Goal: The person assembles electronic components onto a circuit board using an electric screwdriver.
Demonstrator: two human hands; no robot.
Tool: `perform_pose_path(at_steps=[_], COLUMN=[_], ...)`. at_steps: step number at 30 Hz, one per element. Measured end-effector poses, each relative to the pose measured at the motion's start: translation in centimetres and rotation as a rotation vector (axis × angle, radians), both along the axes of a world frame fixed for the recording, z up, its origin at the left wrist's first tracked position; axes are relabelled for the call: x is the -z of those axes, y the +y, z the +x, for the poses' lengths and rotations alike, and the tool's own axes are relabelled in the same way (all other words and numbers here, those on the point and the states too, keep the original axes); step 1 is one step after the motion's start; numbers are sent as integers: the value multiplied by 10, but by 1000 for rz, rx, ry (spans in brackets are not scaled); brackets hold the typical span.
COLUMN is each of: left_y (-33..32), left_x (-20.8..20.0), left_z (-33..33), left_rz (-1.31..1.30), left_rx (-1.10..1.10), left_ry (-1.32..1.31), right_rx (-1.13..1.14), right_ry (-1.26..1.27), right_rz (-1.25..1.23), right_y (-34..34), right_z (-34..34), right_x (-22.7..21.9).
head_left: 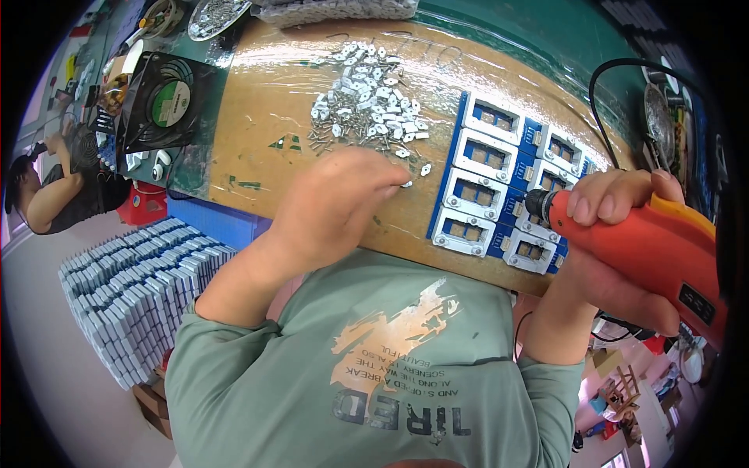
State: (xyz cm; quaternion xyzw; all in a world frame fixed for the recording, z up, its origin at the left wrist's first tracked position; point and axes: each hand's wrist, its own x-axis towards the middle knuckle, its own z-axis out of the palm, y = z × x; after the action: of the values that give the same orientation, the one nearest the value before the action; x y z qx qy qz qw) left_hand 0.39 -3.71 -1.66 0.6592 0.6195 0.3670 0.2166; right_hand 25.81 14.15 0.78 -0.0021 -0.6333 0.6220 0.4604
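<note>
My left hand (335, 199) is over the wooden board, thumb and fingers drawn together in a pinch. A small white piece (406, 185) shows at its fingertips. Just beyond lies a heap of small white pieces (382, 101) mixed with screws (334, 134); a few white pieces lie apart from it. My right hand (612, 207) is wrapped round a red power screwdriver (647, 242). Its black chuck (538, 204) points left, above white rectangular frames (474, 193) set in two columns on a blue circuit panel (460, 125). Some frames have screws at their corners.
A black fan (168, 101) stands at the left of the table, near a dish of screws (218, 17). Stacked pale blocks (140, 288) rise at the lower left. A black cable (605, 70) loops at the right. Another person (58, 183) sits at far left.
</note>
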Motion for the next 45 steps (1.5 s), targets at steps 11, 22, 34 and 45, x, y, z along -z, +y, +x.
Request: perform_pose_path(at_steps=[11, 22, 34, 45], left_y=[2, 7, 43, 71], left_x=[20, 13, -3, 17], left_z=[9, 12, 20, 25], left_rz=[120, 85, 145, 65], left_rx=[-24, 31, 62, 124], left_ry=[137, 209, 101, 119], right_rx=[-94, 216, -28, -363], right_ry=[-94, -148, -127, -17], right_rz=[171, -145, -81, -118], right_y=[17, -24, -16, -5], right_z=[9, 10, -19, -63], right_x=[-4, -15, -27, -46])
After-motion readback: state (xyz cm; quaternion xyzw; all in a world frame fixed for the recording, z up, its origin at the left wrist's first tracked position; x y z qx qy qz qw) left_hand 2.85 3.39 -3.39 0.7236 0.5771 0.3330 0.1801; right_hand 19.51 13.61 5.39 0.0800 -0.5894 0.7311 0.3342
